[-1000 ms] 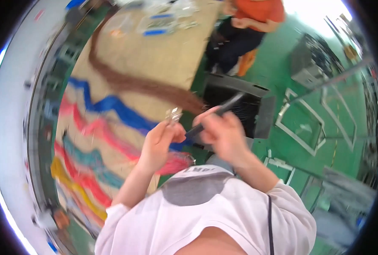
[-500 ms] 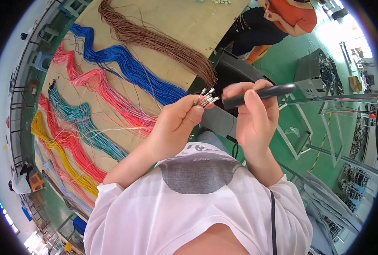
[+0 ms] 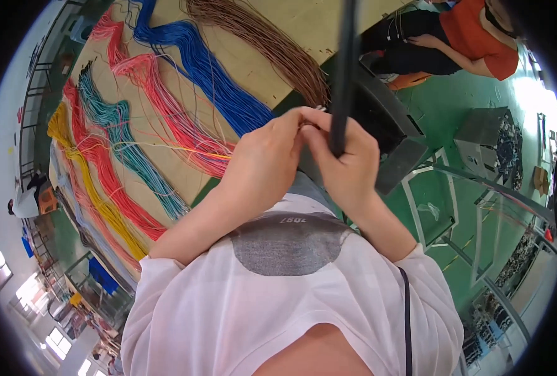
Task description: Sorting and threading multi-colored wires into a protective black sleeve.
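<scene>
My left hand (image 3: 262, 160) is closed, its fingertips pinching a bunch of wires with metal terminals, now mostly hidden by the fingers. One pale tip shows at the far side. Thin yellow and orange wires (image 3: 206, 153) run to the left from behind this hand. Fingertip to fingertip with it, my right hand (image 3: 350, 163) is closed as well. It grips a long, narrow black thing (image 3: 345, 69), blurred and standing up toward the top of the view; whether it is a rod or a roll seen edge-on, I cannot tell.
Bundles of blue (image 3: 206, 69), pink (image 3: 143, 69), teal (image 3: 112, 116), yellow (image 3: 81, 163) and brown wires (image 3: 266, 41) lie across the tan table (image 3: 184, 166). A dark bin (image 3: 388, 100) stands beyond my right hand. Another person (image 3: 472, 41) sits at the far right. Metal frames (image 3: 441, 188) stand on the right.
My right hand has come left to meet my left hand. The black thing has swung from lying sideways to pointing upward. The terminals, plain before, are now covered by fingers. The view has shifted slightly.
</scene>
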The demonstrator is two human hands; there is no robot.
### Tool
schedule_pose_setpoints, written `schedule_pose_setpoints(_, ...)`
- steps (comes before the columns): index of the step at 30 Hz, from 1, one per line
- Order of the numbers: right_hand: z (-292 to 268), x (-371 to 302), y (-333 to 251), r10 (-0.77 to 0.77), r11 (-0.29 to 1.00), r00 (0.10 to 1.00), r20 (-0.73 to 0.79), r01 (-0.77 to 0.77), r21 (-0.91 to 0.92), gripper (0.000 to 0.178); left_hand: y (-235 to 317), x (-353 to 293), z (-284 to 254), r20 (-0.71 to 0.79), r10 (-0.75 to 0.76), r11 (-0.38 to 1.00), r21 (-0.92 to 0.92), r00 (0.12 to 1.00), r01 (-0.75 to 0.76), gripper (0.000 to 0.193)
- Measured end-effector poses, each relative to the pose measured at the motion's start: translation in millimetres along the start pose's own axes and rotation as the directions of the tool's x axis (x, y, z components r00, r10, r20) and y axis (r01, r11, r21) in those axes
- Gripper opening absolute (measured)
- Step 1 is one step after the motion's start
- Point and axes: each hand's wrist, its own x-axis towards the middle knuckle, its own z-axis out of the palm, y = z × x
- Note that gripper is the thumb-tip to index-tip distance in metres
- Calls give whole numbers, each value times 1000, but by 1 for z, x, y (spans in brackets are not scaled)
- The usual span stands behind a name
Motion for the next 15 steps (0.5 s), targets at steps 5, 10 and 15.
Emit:
schedule_pose_setpoints(5, -9, 6, 17, 116, 993, 989, 89, -116, 1, 12, 3, 8, 11, 7, -196, 975, 104, 981, 195, 42)
schedule_pose_setpoints(10, -19, 11, 19, 345, 900, 938, -6, -330, 285, 9, 0, 13, 16, 9, -251, 884, -406, 968, 233, 28)
schedule_pose_setpoints(15, -24, 19, 25, 335, 867, 938, 91, -345, 359, 15, 5, 14, 4, 254, -432, 646, -582, 865, 493, 31)
